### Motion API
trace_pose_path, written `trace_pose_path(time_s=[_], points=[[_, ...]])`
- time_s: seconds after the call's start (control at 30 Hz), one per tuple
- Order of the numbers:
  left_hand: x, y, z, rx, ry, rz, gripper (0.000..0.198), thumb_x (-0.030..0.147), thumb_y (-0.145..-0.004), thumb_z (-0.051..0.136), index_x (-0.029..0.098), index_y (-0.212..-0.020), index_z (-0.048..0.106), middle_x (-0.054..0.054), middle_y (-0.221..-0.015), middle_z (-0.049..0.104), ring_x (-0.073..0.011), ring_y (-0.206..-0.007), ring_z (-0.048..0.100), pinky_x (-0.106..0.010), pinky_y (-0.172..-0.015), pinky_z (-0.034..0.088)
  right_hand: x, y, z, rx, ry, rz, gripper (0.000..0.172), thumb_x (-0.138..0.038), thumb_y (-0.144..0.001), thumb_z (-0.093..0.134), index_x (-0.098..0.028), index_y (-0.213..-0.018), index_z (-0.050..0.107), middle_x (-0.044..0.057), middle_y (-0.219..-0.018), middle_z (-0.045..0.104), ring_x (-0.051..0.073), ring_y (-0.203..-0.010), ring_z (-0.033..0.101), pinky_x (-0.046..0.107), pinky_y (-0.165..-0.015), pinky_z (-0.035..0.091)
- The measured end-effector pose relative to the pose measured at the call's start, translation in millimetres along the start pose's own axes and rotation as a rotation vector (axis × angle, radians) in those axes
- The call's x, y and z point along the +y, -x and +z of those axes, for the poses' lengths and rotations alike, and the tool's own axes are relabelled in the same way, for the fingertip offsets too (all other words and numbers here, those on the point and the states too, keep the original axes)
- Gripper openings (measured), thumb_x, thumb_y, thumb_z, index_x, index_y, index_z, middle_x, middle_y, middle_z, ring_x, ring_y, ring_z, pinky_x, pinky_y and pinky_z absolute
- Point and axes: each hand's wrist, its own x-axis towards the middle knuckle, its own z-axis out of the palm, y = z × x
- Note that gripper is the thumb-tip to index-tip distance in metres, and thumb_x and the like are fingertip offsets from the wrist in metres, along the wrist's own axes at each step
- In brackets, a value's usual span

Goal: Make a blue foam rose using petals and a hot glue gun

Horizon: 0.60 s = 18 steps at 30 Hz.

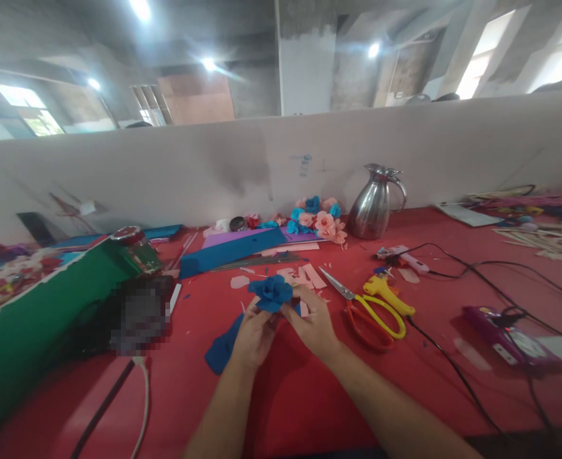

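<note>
A dark blue paper flower point(272, 292) is held up above the red table, between my two hands. My left hand point(256, 333) grips it from below on the left, fingers closed. From the right, my right hand point(312, 322) pinches its edge with thumb and fingers. Folded blue paper point(224, 347) lies on the table beside my left wrist. Pink paper scraps point(312, 276) are scattered just behind the flower. Scissors point(364, 312) with one yellow and one red handle lie open to the right of my right hand.
A yellow glue gun point(389, 296) and a pink-and-white one point(408, 258) lie right, with black cords. A purple power box point(510, 338) sits farther right. Behind stand a steel jug point(373, 207) and pink and blue flowers point(324, 223). A green box wall point(61, 319) borders the left.
</note>
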Motion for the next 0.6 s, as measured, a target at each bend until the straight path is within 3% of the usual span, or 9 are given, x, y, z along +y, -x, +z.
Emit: trace_pose_path(time_s=[0.2,0.37,0.5,0.6], points=[[-4,-7,-5.3,0.077,0.076,-0.030,0.027,0.014,-0.060,0.082,0.019,-0.082,0.068,0.002,-0.077,0.068,-0.0074,-0.069,0.062,-0.017,-0.070,0.050,11,-1,4,0.016,-0.209,0.222,0.006,-0.027,-0.080,0.062,-0.021,-0.080,0.060,0.000,-0.077,0.062,0.016,-0.074,0.058,0.029,-0.071,0.046],[-5,-9,-3.7,0.111,0.038,-0.042,0.027,0.012,-0.058,0.083,0.016,-0.079,0.067,0.003,-0.069,0.063,-0.0066,-0.063,0.059,-0.016,-0.062,0.047,18,-5,6,0.018,-0.374,0.461,0.016,-0.034,-0.074,0.065,-0.020,-0.074,0.058,-0.003,-0.068,0.059,0.013,-0.063,0.055,0.026,-0.063,0.044],[-4,-7,0.3,0.062,-0.050,-0.046,0.021,0.018,-0.060,0.083,0.014,-0.072,0.066,0.001,-0.069,0.063,-0.0069,-0.061,0.056,-0.017,-0.061,0.046,18,-7,5,0.037,-0.384,0.507,0.019,-0.036,-0.071,0.067,-0.020,-0.071,0.057,-0.004,-0.064,0.057,0.013,-0.059,0.053,0.026,-0.059,0.043],[-4,-6,0.5,0.069,-0.067,-0.050,0.021,0.018,-0.059,0.082,0.014,-0.072,0.066,0.001,-0.069,0.062,-0.0068,-0.061,0.055,-0.016,-0.060,0.045,18,-6,5,0.034,-0.336,0.462,0.016,-0.034,-0.072,0.065,-0.020,-0.074,0.057,-0.003,-0.067,0.059,0.014,-0.062,0.054,0.026,-0.061,0.044]])
